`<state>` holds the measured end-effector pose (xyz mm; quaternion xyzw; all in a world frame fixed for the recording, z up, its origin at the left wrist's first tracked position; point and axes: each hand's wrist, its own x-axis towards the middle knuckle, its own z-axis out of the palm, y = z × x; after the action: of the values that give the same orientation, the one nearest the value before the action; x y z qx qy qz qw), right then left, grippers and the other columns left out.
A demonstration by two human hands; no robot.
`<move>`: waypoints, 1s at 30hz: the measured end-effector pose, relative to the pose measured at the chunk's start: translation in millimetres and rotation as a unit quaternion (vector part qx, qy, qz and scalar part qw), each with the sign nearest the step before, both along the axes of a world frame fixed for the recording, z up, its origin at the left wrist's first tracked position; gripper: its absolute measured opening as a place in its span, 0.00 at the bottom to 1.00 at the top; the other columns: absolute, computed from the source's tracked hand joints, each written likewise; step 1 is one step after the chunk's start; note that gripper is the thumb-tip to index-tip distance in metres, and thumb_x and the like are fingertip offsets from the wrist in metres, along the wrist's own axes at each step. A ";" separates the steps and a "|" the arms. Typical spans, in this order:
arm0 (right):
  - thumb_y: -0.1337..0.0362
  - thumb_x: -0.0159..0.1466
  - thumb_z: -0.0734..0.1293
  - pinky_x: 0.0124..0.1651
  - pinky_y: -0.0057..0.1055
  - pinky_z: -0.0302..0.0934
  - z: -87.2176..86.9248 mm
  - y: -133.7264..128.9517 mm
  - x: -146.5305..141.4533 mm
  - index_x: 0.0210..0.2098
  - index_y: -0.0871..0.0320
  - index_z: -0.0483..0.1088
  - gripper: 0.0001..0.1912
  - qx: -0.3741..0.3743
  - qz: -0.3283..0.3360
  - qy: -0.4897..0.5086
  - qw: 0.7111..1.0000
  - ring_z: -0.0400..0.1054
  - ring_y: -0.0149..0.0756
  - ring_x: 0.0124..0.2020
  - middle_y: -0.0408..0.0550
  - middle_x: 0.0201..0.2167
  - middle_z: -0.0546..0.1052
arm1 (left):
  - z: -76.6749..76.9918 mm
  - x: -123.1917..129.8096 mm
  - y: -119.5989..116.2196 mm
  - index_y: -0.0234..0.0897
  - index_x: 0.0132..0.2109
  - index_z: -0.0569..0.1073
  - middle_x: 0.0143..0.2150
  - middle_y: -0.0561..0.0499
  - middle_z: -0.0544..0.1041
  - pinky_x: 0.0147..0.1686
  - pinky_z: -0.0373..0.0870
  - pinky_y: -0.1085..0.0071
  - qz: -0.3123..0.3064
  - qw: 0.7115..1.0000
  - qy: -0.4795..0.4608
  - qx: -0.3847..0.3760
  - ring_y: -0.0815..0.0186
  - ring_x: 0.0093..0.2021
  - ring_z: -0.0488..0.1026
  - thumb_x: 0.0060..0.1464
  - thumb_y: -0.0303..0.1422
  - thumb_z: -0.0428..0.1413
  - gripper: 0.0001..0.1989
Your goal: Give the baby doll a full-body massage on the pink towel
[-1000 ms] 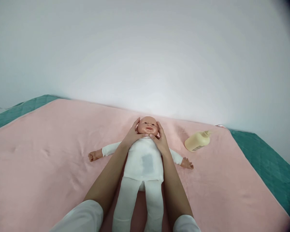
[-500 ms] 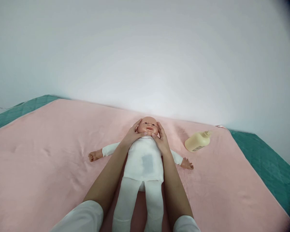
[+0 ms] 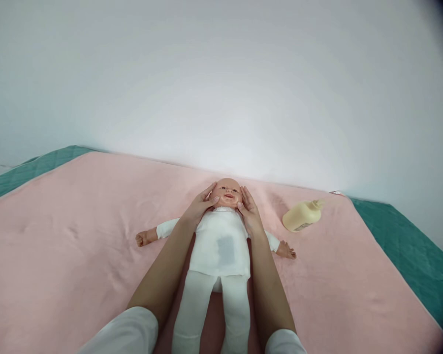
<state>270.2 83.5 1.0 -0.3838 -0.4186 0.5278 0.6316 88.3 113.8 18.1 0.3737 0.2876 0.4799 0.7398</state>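
Two fingers (image 3: 213, 201) have parted at the doll's chin (image 3: 229, 203).

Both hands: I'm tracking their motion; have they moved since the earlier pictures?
Yes: the left hand and right hand have parted their thumbs outward, judged against the bald, white-clothed doll.

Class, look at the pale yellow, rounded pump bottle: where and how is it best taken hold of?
Probably around the middle of the bottle, with the right hand coming from above and the left. It lies on its side, pump pointing right, so the broad body sits nearer that hand; the narrow pump looks a poorer grip.
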 end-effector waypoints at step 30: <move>0.55 0.52 0.75 0.66 0.44 0.57 7.8 -6.2 -9.2 0.69 0.54 0.47 0.52 -0.014 -0.007 -0.104 0.994 0.58 0.46 0.65 0.53 0.65 0.63 | -2.7 5.5 -1.8 0.41 0.69 0.52 0.67 0.38 0.60 0.63 0.60 0.54 0.038 0.976 0.174 0.128 0.48 0.64 0.62 0.39 0.36 0.70 0.53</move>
<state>261.0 77.3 8.7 -0.4482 -0.4723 0.4862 0.5828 93.8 112.0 15.4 0.5314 0.3622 0.4686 0.6057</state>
